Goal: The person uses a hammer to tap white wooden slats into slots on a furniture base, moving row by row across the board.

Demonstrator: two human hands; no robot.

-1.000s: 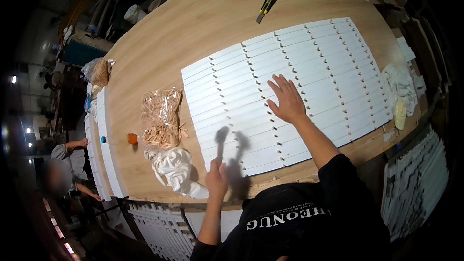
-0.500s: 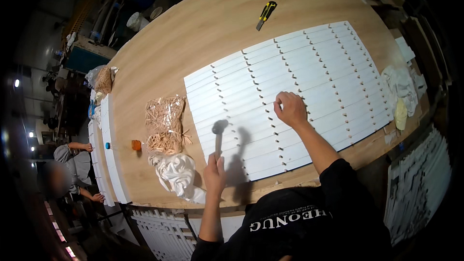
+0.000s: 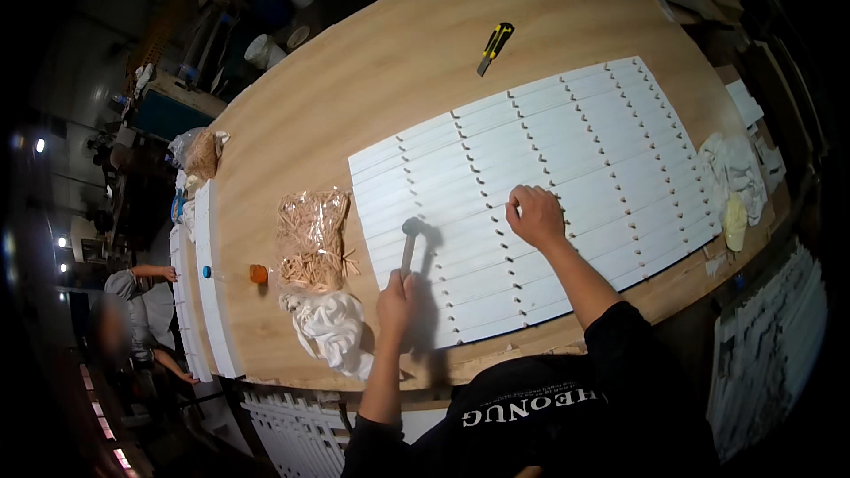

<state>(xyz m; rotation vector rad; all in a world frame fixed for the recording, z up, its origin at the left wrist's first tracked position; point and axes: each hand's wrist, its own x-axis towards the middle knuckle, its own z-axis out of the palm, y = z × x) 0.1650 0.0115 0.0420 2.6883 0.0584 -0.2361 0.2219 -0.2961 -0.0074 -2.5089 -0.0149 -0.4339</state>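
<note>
— What is the left hand (image 3: 396, 294) doing?

— It is wrapped around the handle of a hammer (image 3: 408, 246). The handle runs up from the fist and the head hangs over the left part of the white slats (image 3: 567, 168); its shadow falls on the slats just to the right of it. I cannot tell whether the head touches them.

— And the right hand (image 3: 535, 215)?

— Curled into a loose fist, fingers pinched together, resting on the slats near their middle. Whether it holds something small between the fingertips, I cannot tell.

— How do the slats lie?

— Side by side in a long row, edge to edge, each with small notches along it, covering the right half of the wooden desk (image 3: 372, 80). They reach almost to the near edge of the desk.

— What else is on the desk?

— A clear bag of small wooden pieces (image 3: 310, 239) just left of the slats, a crumpled white cloth (image 3: 329, 326) below it, and a small orange cap (image 3: 258, 273) further left. A yellow and black utility knife (image 3: 493, 43) lies beyond the slats, well apart from both hands. At the right end sits another crumpled white rag (image 3: 731, 168).

— Anyone else about?

— Another person (image 3: 133, 319) stands at the far left, beside the end of the desk.
</note>
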